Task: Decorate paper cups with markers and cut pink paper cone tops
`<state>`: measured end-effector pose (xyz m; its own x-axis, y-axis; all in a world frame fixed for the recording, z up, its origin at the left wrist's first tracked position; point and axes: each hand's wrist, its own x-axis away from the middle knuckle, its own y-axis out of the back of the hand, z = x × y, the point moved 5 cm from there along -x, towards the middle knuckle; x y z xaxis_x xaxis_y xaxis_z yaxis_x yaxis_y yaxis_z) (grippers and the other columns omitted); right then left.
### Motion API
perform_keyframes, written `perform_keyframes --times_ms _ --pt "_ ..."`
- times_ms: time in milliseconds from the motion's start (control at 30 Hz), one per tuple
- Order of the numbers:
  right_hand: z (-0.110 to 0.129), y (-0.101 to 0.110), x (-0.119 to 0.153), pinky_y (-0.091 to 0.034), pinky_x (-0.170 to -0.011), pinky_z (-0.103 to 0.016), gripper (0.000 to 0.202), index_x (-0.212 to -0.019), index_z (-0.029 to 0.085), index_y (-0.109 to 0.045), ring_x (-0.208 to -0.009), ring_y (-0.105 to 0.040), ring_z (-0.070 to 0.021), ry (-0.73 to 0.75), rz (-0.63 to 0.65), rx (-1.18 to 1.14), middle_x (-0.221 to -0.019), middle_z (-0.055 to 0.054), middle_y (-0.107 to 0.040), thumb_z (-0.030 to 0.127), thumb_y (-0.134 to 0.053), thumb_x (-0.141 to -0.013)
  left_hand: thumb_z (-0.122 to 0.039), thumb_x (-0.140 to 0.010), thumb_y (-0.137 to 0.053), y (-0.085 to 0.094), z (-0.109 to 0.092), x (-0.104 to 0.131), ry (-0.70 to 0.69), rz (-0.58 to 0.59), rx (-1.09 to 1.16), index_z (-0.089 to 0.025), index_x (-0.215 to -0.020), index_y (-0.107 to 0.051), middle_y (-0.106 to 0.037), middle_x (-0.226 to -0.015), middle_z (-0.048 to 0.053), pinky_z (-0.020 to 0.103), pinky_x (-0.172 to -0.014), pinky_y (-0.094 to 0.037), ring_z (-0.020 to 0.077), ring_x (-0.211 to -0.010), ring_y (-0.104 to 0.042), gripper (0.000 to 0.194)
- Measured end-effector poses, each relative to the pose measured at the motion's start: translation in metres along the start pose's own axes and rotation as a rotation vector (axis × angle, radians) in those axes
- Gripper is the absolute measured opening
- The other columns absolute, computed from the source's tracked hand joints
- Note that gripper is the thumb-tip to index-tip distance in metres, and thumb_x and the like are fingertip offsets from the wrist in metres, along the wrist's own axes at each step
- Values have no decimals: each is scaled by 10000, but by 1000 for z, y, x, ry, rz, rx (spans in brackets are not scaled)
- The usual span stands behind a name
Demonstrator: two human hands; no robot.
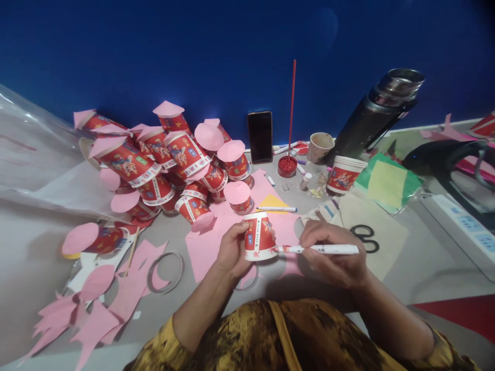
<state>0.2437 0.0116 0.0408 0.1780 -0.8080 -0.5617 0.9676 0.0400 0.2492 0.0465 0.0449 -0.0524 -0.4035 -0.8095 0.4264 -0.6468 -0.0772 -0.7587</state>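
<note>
Near the middle, my left hand (233,249) is closed round a red and white paper cup (260,238), held upside down with its white rim at the bottom. My right hand (335,253) grips a white marker (340,249), whose red end points left and meets the cup's rim at its right side. Small red flower marks show on the rim. Below and behind the cup lies pink paper (216,239). A second marker (276,209) rests on a yellow paper piece (271,201) just beyond the cup.
Many pink-topped cups (185,154) are piled at the left. A phone (260,137), a red pot (287,166), a dark flask (369,121) and stacked cups (344,174) stand behind. Scissors (365,238) and a power strip (460,226) are at right, tape (166,273) at left.
</note>
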Motion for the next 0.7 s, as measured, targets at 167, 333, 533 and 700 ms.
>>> perform_keyframes --times_ms 167,333,533,700 --pt "-1 1 0 -488 -570 -314 102 -845 223 -682 -588 -628 -177 -3 -20 25 -692 -21 -692 142 -668 -904 -328 -777 -741 -2 0 0 9 15 -15 -30 -1069 -789 -827 -1020 203 472 -879 -634 329 -903 -785 420" --pt "-3 -1 0 -489 -571 -319 100 -834 229 -677 -587 -630 -179 -27 18 36 -688 -23 -705 160 -674 -906 -312 -786 -734 -1 0 0 -1 14 -8 -33 -1098 -784 -829 -1048 201 473 -890 -635 325 -913 -788 422" --pt "-4 1 4 -490 -576 -331 86 -859 228 -684 -597 -634 -189 -41 9 -13 -699 -31 -708 181 -672 -930 -321 -803 -726 2 0 0 22 19 -15 -47 -1098 -777 -829 -1044 199 527 -913 -636 340 -911 -791 406" --pt "-3 -1 4 -496 -587 -335 78 -879 229 -681 -608 -640 -190 -12 38 -25 -710 -34 -711 191 -670 -946 -324 -790 -741 0 -1 1 9 23 -30 -18 -1081 -784 -833 -1000 200 497 -900 -638 330 -878 -790 425"
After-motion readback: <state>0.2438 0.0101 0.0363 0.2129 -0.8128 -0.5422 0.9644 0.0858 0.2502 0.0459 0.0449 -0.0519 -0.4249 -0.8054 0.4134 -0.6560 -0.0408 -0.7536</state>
